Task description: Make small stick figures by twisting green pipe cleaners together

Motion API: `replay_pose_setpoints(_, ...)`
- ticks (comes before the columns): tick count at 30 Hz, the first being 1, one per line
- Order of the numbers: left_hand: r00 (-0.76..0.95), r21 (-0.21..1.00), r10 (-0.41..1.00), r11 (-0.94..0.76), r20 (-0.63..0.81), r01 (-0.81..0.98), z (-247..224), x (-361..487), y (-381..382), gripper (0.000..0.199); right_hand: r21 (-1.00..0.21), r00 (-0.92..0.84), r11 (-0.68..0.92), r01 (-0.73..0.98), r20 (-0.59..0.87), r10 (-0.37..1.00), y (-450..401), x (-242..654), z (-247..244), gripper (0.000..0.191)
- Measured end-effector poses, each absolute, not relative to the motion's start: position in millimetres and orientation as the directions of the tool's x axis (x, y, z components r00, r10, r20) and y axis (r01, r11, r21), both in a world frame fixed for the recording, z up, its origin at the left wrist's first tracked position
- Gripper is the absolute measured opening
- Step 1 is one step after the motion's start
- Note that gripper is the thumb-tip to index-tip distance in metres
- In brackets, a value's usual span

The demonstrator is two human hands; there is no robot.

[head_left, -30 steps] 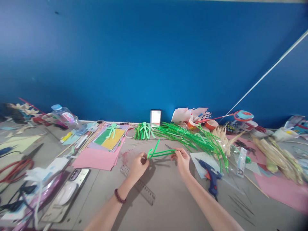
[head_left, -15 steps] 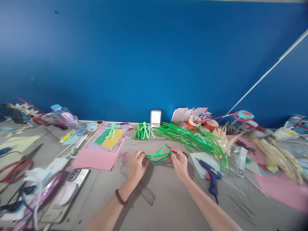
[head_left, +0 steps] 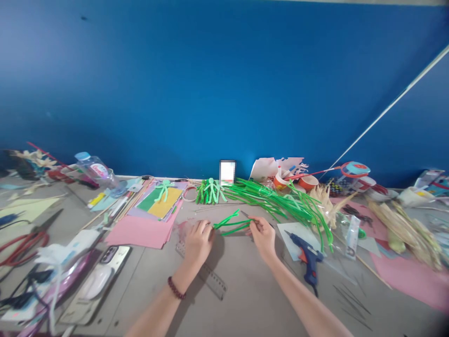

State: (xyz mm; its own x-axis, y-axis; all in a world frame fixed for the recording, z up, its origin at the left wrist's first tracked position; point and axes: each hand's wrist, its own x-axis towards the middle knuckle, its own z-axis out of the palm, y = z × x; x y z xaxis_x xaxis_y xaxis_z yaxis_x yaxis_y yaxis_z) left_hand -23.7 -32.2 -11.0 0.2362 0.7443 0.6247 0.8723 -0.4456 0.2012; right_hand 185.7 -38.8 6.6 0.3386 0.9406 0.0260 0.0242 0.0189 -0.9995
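Observation:
Over the middle of the desk, my left hand (head_left: 199, 241) is closed on the ends of several bright green pipe cleaners (head_left: 228, 220). Two of their lengths cross and point up to the right. Another strand runs across to my right hand (head_left: 262, 236), whose thumb and fingers pinch it. A thin grey blade (head_left: 244, 215) shows just above the right fingertips; I cannot tell whether the hand holds it. Below the left hand, a clear ruler (head_left: 213, 281) lies partly hidden by the wrist. Bent green pipe-cleaner figures (head_left: 211, 191) stand behind, beside a long pile of green pipe cleaners (head_left: 259, 195).
A blue glue gun (head_left: 308, 260) lies on white paper at right. At left are pink paper sheets (head_left: 140, 232), a phone (head_left: 93, 285) and red-handled scissors (head_left: 26, 248). A plastic bottle (head_left: 96, 169) and paper cups (head_left: 307, 181) line the blue wall (head_left: 224, 84).
The green strands between my hands have spread apart, with the crossed ends tilting up more. My left fingers have shifted slightly over the ends; my right hand has barely moved.

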Motion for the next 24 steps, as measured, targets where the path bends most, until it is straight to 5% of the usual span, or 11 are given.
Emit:
replay_pose_setpoints(8,0.387,0.2,0.733,-0.572,0.56,0.795,-4,-18,-36,0.013,-0.999,0.077,-0.01,-0.052,-0.014,0.997,-48,169,-2,0.033)
replay_pose_setpoints(16,0.382,0.489,0.812,-0.575,0.442,0.656,-12,-12,-44,0.013,-0.951,-0.07,-0.197,-0.236,-0.186,0.98,-44,164,-7,0.04)
replay_pose_setpoints(20,0.344,0.664,0.874,-0.485,0.344,0.569,-9,-11,-45,0.017,-0.935,-0.254,-0.265,-0.236,-0.204,0.945,-44,163,-9,0.05)
replay_pose_setpoints(24,0.352,0.752,0.882,-0.457,0.314,0.475,-4,-8,-46,0.017,-0.937,-0.257,-0.268,-0.222,-0.209,0.943,-45,162,-7,0.051)
